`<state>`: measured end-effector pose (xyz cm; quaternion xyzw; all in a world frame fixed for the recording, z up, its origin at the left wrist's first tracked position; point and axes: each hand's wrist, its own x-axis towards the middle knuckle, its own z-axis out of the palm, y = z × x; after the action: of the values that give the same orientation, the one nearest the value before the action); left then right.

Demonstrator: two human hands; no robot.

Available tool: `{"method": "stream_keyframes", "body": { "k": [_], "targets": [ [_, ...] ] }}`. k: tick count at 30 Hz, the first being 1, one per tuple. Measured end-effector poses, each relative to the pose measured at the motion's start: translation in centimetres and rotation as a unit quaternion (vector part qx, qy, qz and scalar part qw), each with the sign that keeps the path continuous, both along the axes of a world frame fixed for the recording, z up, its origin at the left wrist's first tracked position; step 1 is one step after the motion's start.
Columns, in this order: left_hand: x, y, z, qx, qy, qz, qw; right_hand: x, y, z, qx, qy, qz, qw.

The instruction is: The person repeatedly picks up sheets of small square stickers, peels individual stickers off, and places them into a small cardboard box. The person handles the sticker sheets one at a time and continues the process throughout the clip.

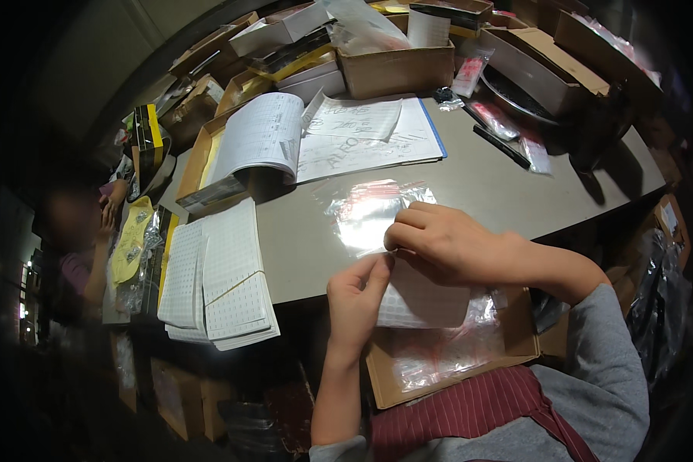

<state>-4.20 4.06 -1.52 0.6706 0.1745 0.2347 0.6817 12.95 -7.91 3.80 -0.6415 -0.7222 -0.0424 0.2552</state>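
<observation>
Table (516, 200) is spanning the right hand's (446, 242) 12 o'clock; cardboard tray (379, 369) at 6 is holding zip bags (454, 350). Gridded label sheet (423, 300) is overlapping it: left hand (358, 296) pinching a corner, right fingers bunching there, grip unclear. Loose clear bags (368, 219) are lying at 10. Sheet handling's ongoing; finished count untellable.

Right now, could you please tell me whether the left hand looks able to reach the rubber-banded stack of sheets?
Probably yes: nothing seems to stand between the left hand and the rubber-banded stack, though the hand seems occupied with the white sheet.
</observation>
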Motion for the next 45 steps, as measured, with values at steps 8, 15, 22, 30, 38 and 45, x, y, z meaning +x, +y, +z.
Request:
{"method": "stream_keyframes", "body": {
  "k": [8, 15, 22, 30, 38, 45],
  "targets": [
    [-0.4, 0.7, 0.5, -0.017, 0.015, -0.043, 0.999, -1.4, 0.1, 0.0, 0.039, -0.101, -0.001, 0.994],
    [-0.5, 1.0, 1.0, -0.072, 0.013, -0.067, 0.995, 1.1, -0.1, 0.3, 0.066, -0.082, 0.102, 0.989],
    [-0.3, 0.8, 1.1, 0.000, 0.025, -0.050, 0.998, 14.7, 7.6, -0.2, 0.011, 0.080, 0.000, 0.997],
    [-0.4, 0.2, 1.6, -0.002, 0.033, -0.045, 0.998, 14.6, 4.5, 0.7, -0.093, 0.011, -0.077, 0.993],
    [-0.6, 0.1, 1.2, -0.012, 0.029, -0.026, 0.999, 11.0, -1.6, 4.3, -0.236, 0.131, -0.127, 0.954],
    [-0.2, 0.3, 1.3, -0.021, 0.021, -0.044, 0.999, 17.5, 2.7, 2.8, -0.247, 0.036, -0.129, 0.960]
  ]
}}
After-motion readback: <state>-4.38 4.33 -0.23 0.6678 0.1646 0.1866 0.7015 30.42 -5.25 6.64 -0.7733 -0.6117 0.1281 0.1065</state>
